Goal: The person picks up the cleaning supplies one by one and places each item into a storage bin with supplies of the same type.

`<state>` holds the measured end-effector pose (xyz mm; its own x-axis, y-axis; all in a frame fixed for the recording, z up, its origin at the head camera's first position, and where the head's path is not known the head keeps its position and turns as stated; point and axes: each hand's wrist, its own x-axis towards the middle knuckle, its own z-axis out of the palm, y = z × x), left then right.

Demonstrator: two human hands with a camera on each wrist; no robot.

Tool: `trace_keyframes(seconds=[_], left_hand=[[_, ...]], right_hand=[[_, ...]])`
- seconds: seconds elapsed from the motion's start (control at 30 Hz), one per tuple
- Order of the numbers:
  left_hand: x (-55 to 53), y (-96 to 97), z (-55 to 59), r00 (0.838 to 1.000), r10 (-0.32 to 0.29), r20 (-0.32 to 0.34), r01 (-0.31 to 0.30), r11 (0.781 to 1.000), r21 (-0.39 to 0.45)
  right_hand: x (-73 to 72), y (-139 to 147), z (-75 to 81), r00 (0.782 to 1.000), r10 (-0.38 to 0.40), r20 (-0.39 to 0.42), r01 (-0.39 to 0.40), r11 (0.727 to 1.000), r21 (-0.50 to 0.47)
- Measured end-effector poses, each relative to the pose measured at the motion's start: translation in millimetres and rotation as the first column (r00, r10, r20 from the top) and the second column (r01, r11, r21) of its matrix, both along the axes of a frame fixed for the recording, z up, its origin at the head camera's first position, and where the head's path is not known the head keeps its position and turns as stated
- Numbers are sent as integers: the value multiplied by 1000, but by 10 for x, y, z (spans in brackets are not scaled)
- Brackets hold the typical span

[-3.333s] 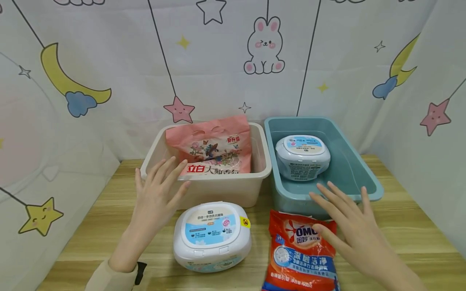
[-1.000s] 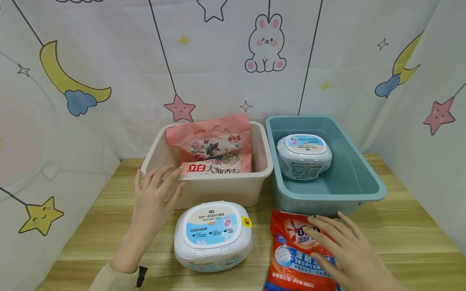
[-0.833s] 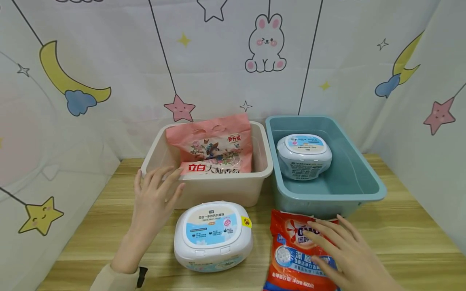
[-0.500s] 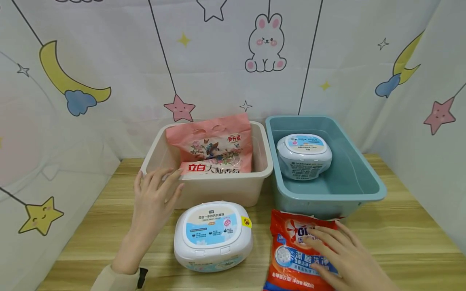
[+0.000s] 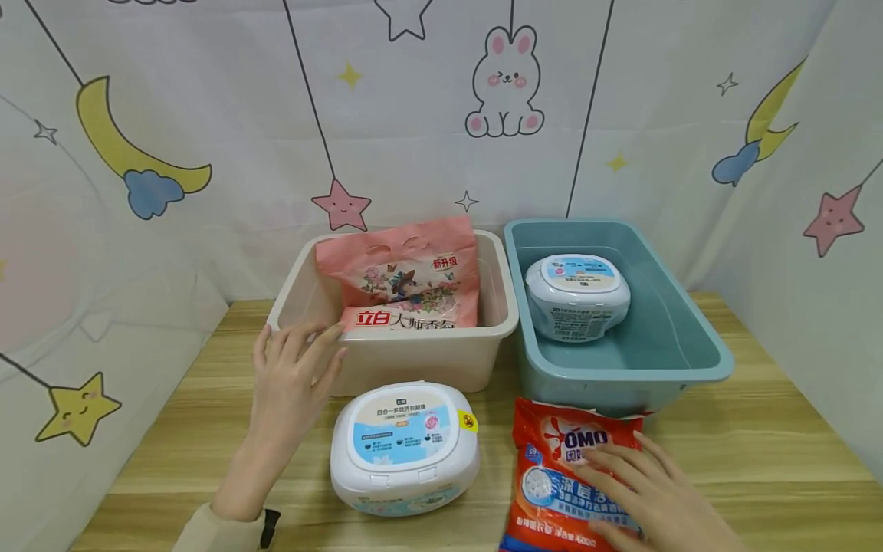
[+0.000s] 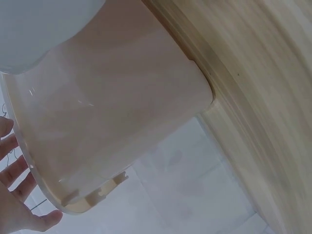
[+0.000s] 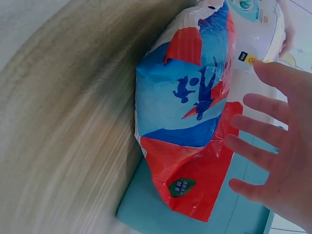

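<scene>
My left hand (image 5: 288,383) is at the front left corner of the cream basin (image 5: 421,360), fingers spread and loosely bent. In the left wrist view its fingertips are right at the basin rim (image 6: 30,163). My right hand (image 5: 651,491) is over a red OMO laundry powder bag (image 5: 552,452) lying on the table, fingers extended and apart. In the right wrist view that hand (image 7: 287,136) overlaps the bag's upper side, gripping nothing. Between the hands stands a white lidded laundry pod tub (image 5: 403,445). A pink detergent bag (image 5: 407,268) leans inside the cream basin.
A blue-green basin (image 5: 662,330) stands right of the cream one, with a second white pod tub (image 5: 578,295) inside. Both basins stand at the back of the wooden table (image 5: 773,460). A white printed curtain (image 5: 414,115) hangs behind and along the sides.
My right hand has come down and back from the blue-green basin's front rim to over the red bag. My left hand has lowered slightly at the cream rim. The containers stay put.
</scene>
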<state>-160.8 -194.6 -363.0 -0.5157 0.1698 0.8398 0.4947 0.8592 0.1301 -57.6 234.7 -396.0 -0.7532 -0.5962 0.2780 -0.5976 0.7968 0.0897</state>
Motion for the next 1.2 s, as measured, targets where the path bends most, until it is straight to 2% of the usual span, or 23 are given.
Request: trace_keyframes(seconds=[0.1,0.2,0.33,0.43,0.53,0.63,0.7,0.77,0.87,1.07,1.2], left_hand=[[4,0,2,1000,1,2,-1,1000,-3],[4,-2,2,1000,0,2,0,1000,-4],[1,-13,-1,1000,6,10,-6,1000,-20],[-2,-22,-9,1000,9,16,-9,1000,-29],[-8,-22,-18,1000,3,7,-3,1000,-19],[-12,-23,-23,1000,7,4,-7,1000,-19],[-15,-23,-29,1000,6,2,-6,1000,-14],[-20,-22,-36,1000,11,9,-11,1000,-16],[-25,-14,-45,1000,19,14,-19,1000,-16],[-37,10,-45,999,40,6,-40,999,-15],[-55,21,-40,999,44,-7,-44,999,-10]], right_hand=[[21,14,-26,997,-36,68,34,999,24],[32,27,-48,982,-74,176,68,997,41],[9,35,-56,931,-115,347,102,993,56],[-10,46,-60,907,-114,406,93,993,71],[-2,69,-74,914,-85,397,58,995,79],[18,90,-103,939,-54,340,26,996,86],[26,98,-120,943,-46,329,19,996,85],[22,102,-134,938,-43,344,15,996,84],[16,96,-130,916,-60,396,22,995,101],[24,84,-126,921,-73,381,20,990,142],[17,70,-128,906,-96,413,39,989,144]])
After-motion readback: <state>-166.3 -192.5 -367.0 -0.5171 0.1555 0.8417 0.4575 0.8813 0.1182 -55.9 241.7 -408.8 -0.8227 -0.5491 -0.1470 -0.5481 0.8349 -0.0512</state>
